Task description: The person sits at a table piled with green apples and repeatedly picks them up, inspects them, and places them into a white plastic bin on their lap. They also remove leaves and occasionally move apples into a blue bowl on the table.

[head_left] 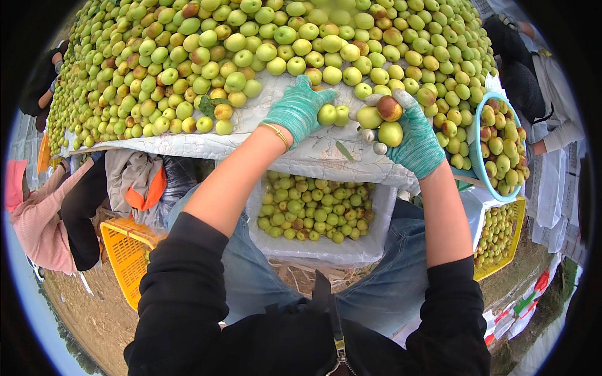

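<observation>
A big heap of green jujubes (207, 56), some with brown patches, covers the quilted cloth (263, 94) before me. My left hand (298, 113), in a teal knit glove, reaches to the heap's near edge with thumb and forefinger apart. Its other fingers are partly hidden, and nothing shows in its grip. Two loose jujubes (333, 114) lie on the cloth just right of it. My right hand (411, 135), gloved alike with pale fingertips, is closed around several jujubes (390, 134), one of them mostly brown. Below, between my knees, stands a plastic-lined crate (320, 250) of jujubes.
At right, a blue basin (478, 156) holds browner jujubes, above a yellow crate (511, 250) of fruit. A second yellow crate (125, 257) stands at left. People sit at both sides, one in a pink sleeve (44, 219). A leaf (344, 151) lies on the cloth.
</observation>
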Demonstrator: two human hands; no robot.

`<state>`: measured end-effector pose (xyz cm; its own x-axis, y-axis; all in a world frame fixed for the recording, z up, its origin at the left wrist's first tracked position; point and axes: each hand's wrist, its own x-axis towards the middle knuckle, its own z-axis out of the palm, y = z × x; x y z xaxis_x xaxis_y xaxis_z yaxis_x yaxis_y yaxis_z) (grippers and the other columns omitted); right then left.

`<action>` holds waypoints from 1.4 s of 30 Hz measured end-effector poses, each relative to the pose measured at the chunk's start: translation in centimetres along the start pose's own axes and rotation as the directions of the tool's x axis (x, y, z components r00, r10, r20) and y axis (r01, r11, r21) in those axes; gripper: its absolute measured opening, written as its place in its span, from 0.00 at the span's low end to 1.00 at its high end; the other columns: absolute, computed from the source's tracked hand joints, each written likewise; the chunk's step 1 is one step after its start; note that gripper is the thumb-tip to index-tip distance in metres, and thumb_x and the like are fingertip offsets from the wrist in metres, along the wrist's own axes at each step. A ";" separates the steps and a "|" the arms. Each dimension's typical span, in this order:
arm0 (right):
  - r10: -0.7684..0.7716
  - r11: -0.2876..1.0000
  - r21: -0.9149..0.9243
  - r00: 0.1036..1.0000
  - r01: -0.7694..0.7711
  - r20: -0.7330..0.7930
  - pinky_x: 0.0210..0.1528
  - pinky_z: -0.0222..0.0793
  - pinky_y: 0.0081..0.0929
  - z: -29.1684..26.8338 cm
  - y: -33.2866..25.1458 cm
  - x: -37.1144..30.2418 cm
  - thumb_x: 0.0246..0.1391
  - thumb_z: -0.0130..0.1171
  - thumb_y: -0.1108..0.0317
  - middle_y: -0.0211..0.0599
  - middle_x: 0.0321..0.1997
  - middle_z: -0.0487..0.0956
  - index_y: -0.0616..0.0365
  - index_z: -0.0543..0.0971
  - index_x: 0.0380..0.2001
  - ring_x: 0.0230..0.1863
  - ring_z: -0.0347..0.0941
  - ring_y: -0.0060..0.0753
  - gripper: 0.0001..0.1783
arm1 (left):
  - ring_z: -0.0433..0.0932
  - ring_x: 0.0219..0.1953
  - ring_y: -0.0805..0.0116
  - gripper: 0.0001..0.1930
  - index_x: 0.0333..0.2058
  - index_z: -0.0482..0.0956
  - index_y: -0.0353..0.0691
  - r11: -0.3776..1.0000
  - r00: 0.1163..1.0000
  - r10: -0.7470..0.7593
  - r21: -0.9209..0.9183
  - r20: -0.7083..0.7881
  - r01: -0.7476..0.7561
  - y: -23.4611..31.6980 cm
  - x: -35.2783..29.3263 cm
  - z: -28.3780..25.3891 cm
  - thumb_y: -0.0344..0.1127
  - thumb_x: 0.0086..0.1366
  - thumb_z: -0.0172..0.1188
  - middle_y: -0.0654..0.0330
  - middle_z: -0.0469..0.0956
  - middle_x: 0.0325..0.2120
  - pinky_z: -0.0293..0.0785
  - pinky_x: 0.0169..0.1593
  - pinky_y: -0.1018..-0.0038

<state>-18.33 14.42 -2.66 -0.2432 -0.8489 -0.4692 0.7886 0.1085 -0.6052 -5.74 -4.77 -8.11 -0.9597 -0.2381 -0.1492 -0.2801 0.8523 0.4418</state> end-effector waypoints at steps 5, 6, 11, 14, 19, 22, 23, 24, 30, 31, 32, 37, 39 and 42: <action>0.053 0.973 0.227 0.998 -0.047 -0.022 0.19 0.77 0.29 -0.8 1.2 -1.8 0.57 0.49 0.39 0.58 0.49 0.75 0.59 0.70 0.49 0.42 0.79 0.53 0.33 | 0.67 0.56 0.46 0.21 0.52 0.74 0.52 0.986 0.993 0.047 0.154 0.105 -0.062 2.5 -0.8 -0.4 0.31 0.59 0.53 0.46 0.65 0.55 0.66 0.57 0.57; 0.066 0.972 0.227 0.997 -0.056 -0.038 0.20 0.77 0.31 -0.9 1.2 -2.0 0.57 0.49 0.39 0.58 0.50 0.74 0.58 0.70 0.47 0.42 0.79 0.54 0.32 | 0.65 0.58 0.46 0.20 0.52 0.75 0.51 0.981 0.992 0.060 0.178 0.109 -0.079 2.8 -1.0 -0.4 0.31 0.59 0.53 0.46 0.68 0.54 0.65 0.58 0.57; -0.039 0.986 -0.164 0.961 -0.007 -0.274 0.18 0.76 0.29 -0.4 -0.3 -4.1 0.55 0.55 0.41 0.49 0.42 0.77 0.56 0.72 0.41 0.39 0.80 0.44 0.27 | 0.61 0.61 0.47 0.26 0.57 0.69 0.49 0.990 0.993 0.042 0.130 0.108 -0.056 4.7 -1.6 0.4 0.43 0.59 0.58 0.44 0.71 0.51 0.59 0.60 0.52; -0.145 0.854 -0.512 0.899 -0.098 -0.414 0.23 0.75 0.26 -0.5 -0.8 -5.5 0.51 0.61 0.46 0.34 0.33 0.77 0.57 0.76 0.35 0.34 0.79 0.30 0.23 | 0.60 0.61 0.42 0.31 0.58 0.67 0.50 0.992 0.995 -0.020 0.129 0.097 0.007 6.2 -1.5 1.3 0.49 0.56 0.62 0.39 0.70 0.51 0.57 0.61 0.50; -0.507 0.063 -0.978 0.837 -0.199 -0.203 0.40 0.73 0.32 -1.5 1.9 -3.5 0.47 0.64 0.56 0.36 0.35 0.78 0.54 0.78 0.37 0.37 0.76 0.38 0.17 | 0.62 0.58 0.36 0.29 0.54 0.70 0.61 0.966 0.975 -0.198 0.187 0.096 0.178 7.6 -1.2 3.0 0.44 0.52 0.68 0.51 0.58 0.59 0.72 0.52 0.52; -0.496 -0.512 -0.819 0.868 -0.257 0.037 0.40 0.73 0.39 -1.5 4.6 -2.1 0.46 0.60 0.63 0.38 0.33 0.76 0.51 0.78 0.36 0.44 0.72 0.45 0.12 | 0.65 0.56 0.41 0.29 0.53 0.71 0.57 0.980 0.989 -0.099 0.185 0.107 0.078 6.6 -1.2 3.2 0.42 0.51 0.68 0.50 0.60 0.56 0.75 0.50 0.55; -0.520 -0.535 -0.782 0.854 -0.321 0.005 0.40 0.74 0.40 -1.2 5.4 -1.6 0.46 0.60 0.63 0.38 0.34 0.75 0.51 0.78 0.36 0.45 0.72 0.46 0.12 | 0.67 0.55 0.45 0.29 0.54 0.70 0.54 0.992 0.996 -0.084 0.101 0.034 0.080 6.0 -1.4 3.0 0.43 0.53 0.67 0.48 0.63 0.54 0.74 0.49 0.55; -0.554 -0.564 -0.750 0.832 -0.345 0.034 0.39 0.74 0.40 -0.9 5.8 -1.4 0.46 0.60 0.63 0.38 0.34 0.75 0.51 0.78 0.35 0.46 0.72 0.46 0.12 | 0.68 0.54 0.49 0.28 0.54 0.70 0.51 0.997 0.997 -0.074 0.013 -0.031 0.074 5.2 -1.6 2.6 0.44 0.54 0.66 0.47 0.65 0.53 0.74 0.49 0.56; -0.353 0.100 -0.977 0.911 -0.189 -0.212 0.37 0.75 0.32 1.2 2.1 -3.4 0.48 0.63 0.56 0.40 0.37 0.79 0.55 0.78 0.43 0.38 0.77 0.43 0.21 | 0.74 0.50 0.51 0.30 0.55 0.65 0.38 -0.301 0.873 0.038 -0.827 0.487 0.474 2.3 -4.9 -1.0 0.51 0.62 0.59 0.46 0.69 0.50 0.79 0.44 0.57; -0.237 0.357 -0.929 0.951 -0.103 -0.197 0.32 0.76 0.27 1.5 1.7 -4.1 0.49 0.65 0.52 0.38 0.36 0.80 0.58 0.77 0.47 0.34 0.78 0.34 0.26 | 0.73 0.52 0.49 0.30 0.55 0.65 0.37 -0.428 0.858 0.106 -0.756 0.502 0.495 2.1 -5.9 -1.3 0.51 0.62 0.58 0.45 0.68 0.51 0.79 0.46 0.54; -0.057 0.708 -0.702 0.983 -0.082 -0.173 0.27 0.75 0.22 1.7 1.7 -5.3 0.52 0.61 0.54 0.37 0.40 0.79 0.61 0.75 0.49 0.39 0.78 0.29 0.26 | 0.72 0.54 0.47 0.30 0.55 0.65 0.37 -0.568 0.856 0.238 -0.649 0.460 0.507 2.1 -6.9 -1.4 0.52 0.62 0.58 0.45 0.68 0.52 0.78 0.47 0.51; 0.106 0.947 -0.304 0.994 -0.106 -0.016 0.38 0.76 0.25 2.4 4.4 -6.0 0.56 0.55 0.55 0.41 0.53 0.73 0.60 0.66 0.58 0.49 0.73 0.30 0.31 | 0.70 0.56 0.47 0.30 0.57 0.63 0.37 -0.002 0.914 0.100 -0.919 0.393 0.395 1.4 -9.2 0.0 0.53 0.65 0.53 0.47 0.66 0.55 0.72 0.53 0.43; 0.149 0.931 -0.334 0.988 -0.149 -0.028 0.28 0.80 0.23 2.2 5.0 -5.8 0.54 0.56 0.52 0.42 0.53 0.73 0.60 0.67 0.57 0.48 0.74 0.31 0.32 | 0.70 0.56 0.48 0.30 0.58 0.63 0.37 -0.016 0.914 0.158 -0.925 0.374 0.381 0.7 -9.7 0.6 0.53 0.66 0.51 0.49 0.67 0.55 0.71 0.53 0.43; 0.222 0.883 -0.424 0.975 -0.201 0.001 0.39 0.75 0.25 2.1 5.1 -5.3 0.55 0.56 0.53 0.42 0.54 0.72 0.61 0.69 0.57 0.51 0.72 0.31 0.31 | 0.72 0.55 0.58 0.27 0.57 0.64 0.38 0.348 0.926 0.249 -0.918 0.284 0.188 0.0 -10.3 0.3 0.43 0.64 0.58 0.53 0.69 0.55 0.73 0.55 0.53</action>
<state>-11.85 18.36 -1.93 -0.0614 -0.8038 -0.5917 0.5061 0.4859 -0.7126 4.14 -2.15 -6.84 -0.9521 0.1241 -0.2796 -0.2985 -0.1762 0.9380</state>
